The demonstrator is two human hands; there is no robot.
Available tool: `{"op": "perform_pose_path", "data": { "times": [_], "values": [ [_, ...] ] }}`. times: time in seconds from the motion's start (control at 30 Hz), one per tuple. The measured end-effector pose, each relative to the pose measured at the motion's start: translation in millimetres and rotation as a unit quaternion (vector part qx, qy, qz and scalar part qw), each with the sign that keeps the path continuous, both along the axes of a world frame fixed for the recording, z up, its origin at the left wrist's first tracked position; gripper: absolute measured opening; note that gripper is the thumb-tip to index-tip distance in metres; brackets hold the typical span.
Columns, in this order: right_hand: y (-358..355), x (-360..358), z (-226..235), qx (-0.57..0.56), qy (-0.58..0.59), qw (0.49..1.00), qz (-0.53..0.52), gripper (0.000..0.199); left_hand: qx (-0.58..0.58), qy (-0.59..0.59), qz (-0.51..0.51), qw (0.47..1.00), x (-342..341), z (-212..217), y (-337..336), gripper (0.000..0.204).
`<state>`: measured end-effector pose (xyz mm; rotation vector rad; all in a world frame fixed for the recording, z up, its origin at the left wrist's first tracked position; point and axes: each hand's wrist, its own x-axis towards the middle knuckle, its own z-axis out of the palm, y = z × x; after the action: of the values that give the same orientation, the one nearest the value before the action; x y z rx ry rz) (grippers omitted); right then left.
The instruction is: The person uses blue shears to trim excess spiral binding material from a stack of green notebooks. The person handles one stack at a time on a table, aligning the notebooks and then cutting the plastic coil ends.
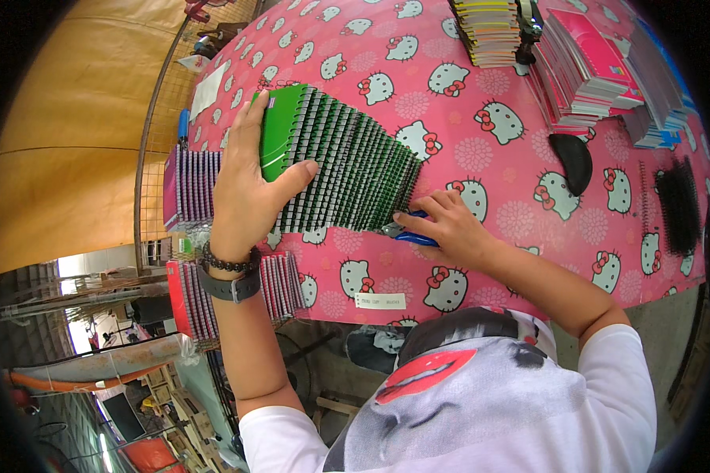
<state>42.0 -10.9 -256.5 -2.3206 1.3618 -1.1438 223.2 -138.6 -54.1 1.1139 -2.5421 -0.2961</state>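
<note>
A tall stack of green spiral notebooks [347, 158] lies on the table, its wire-bound edges fanned toward me. My left hand [248, 177] rests against its left end, fingers stretched along the green cover and thumb spread over the bindings. Around that wrist are a dark watch and a beaded bracelet. My right hand [450, 225] is closed around a pair of pliers [418, 238] with blue handles. The metal jaws are at the stack's lower right corner, close to the binding ends; whether they grip a wire is too small to tell.
Purple notebooks [193, 185] and red notebooks [185, 296] stand left of the stack. Pink books [580, 67] and blue ones fill the far right. A black half-round piece [572, 163] and black wire coils [677, 206] lie right. A white paper strip [379, 300] lies near the front edge.
</note>
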Motion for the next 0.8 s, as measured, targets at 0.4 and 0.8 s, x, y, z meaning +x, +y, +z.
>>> {"op": "perform_pose_path", "data": {
  "times": [0.4, 0.8],
  "values": [
    [2, 2, -3, 0.129, -0.108, 0.985, 0.033, 0.041, -0.007, -0.011, -0.002, 1.0, 1, 0, -1, 0.082],
    [4, -1, -4, 0.009, -0.055, 0.998, 0.002, 0.046, -0.004, -0.003, -0.006, 1.0, 1, -1, 0, 0.082]
  ]
}}
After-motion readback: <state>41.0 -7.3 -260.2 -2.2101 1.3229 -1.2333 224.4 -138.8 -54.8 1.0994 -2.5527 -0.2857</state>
